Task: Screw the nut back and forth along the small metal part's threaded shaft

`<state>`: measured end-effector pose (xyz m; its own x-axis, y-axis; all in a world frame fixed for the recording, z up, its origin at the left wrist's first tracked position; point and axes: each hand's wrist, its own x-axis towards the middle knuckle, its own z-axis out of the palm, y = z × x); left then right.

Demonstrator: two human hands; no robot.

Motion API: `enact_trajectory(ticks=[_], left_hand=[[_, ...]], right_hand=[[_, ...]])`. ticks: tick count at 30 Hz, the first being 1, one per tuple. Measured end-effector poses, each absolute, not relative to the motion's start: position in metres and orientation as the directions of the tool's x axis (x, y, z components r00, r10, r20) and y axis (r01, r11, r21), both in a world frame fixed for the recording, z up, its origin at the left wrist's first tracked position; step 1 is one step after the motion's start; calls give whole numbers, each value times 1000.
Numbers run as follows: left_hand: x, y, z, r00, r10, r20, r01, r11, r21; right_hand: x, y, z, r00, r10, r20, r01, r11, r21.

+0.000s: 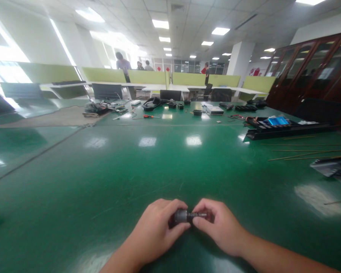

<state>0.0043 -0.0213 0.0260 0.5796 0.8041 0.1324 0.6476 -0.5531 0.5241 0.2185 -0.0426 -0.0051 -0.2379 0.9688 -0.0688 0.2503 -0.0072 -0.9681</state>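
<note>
Near the front middle of the green table [159, 167], a small dark cylindrical part [182, 216] with a narrower ridged shaft [199, 215] lies sideways between my hands. My left hand [161, 227] has its thumb and fingers closed round the thick grey-black end. From the right, my right hand [221, 225] pinches the thin shaft between thumb and fingertips. What lies behind the right fingers is partly hidden; something reddish-brown shows there.
An orange-handled screwdriver [149, 116], black parts and a white box [214, 109] stand toward the table's far edge. At right are a black tray [290, 131], thin rods [307, 152] and a clear-and-black item [332, 167]. People stand beyond green partitions.
</note>
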Motion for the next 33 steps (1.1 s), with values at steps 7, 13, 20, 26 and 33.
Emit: enact_trajectory(ticks=[7, 13, 20, 26, 33], left_hand=[[5, -21, 28, 573, 811, 113, 659, -539, 524], [5, -22, 26, 575, 808, 128, 651, -546, 527], [4, -21, 26, 581, 806, 116, 654, -546, 524], [3, -22, 27, 572, 814, 99, 665, -532, 524], [1, -21, 25, 573, 813, 99, 655, -527, 542]], right_hand=[[218, -42, -5, -241, 967, -82, 259, -17, -966], [218, -42, -5, -244, 967, -75, 258, -10, -966], [218, -42, -3, -235, 970, -64, 256, -2, -967], [217, -44, -3, -240, 968, -76, 207, -26, -978], [217, -43, -7, -220, 973, -72, 204, -27, -979]])
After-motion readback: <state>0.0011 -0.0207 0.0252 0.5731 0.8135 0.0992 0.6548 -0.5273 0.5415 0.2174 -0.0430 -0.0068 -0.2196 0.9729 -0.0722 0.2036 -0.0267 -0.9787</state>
